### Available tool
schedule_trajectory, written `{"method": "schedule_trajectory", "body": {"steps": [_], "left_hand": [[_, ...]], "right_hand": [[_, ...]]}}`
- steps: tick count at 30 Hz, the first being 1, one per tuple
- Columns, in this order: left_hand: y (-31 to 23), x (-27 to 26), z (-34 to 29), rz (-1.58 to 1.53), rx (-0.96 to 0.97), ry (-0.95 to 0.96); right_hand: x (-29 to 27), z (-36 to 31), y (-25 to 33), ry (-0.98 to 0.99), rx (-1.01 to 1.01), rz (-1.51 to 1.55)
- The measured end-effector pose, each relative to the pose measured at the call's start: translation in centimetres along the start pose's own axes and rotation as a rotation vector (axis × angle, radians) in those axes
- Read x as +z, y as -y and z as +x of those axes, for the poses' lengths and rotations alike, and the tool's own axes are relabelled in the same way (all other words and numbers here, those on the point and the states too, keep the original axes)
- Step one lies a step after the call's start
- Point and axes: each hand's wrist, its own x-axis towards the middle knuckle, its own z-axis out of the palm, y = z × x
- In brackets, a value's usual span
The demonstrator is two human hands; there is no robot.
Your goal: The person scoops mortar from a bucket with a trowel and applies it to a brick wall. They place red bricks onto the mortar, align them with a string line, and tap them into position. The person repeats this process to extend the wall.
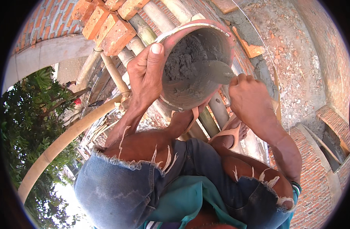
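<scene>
A reddish bucket (233, 45) is tipped toward me, showing wet grey mortar (184, 53) inside it. My left hand (146, 72) grips the bucket's left rim, thumb raised along the edge. In my right hand (249, 93) is a trowel (215, 71), held in a closed fist at the bucket's right side. The trowel's mortar-smeared blade reaches into the bucket and lies over the mortar; its handle is hidden in my fist.
Orange bricks (114, 34) are stacked beyond my left hand on bamboo poles (156, 17). I squat on the poles, high above rubble ground (293, 72). A brick wall with fresh mortar (262, 70) runs along the right, and a curved bamboo pole (60, 147) crosses at left.
</scene>
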Motion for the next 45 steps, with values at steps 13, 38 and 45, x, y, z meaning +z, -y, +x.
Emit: {"method": "schedule_trajectory", "body": {"steps": [13,38,45], "left_hand": [[7.3,-7.9,1.8,-0.458,-0.331,-0.107],[22.8,-21.4,14.8,0.838,0.099,0.145],[22.4,-20.6,12.9,1.23,0.093,0.017]], "right_hand": [[3.1,-6.5,-3.4,-0.177,0.142,1.093],[16.5,-6.2,-7.9,-0.586,1.007,0.754],[15.9,-3.4,-7.8,-0.348,0.889,0.999]]}}
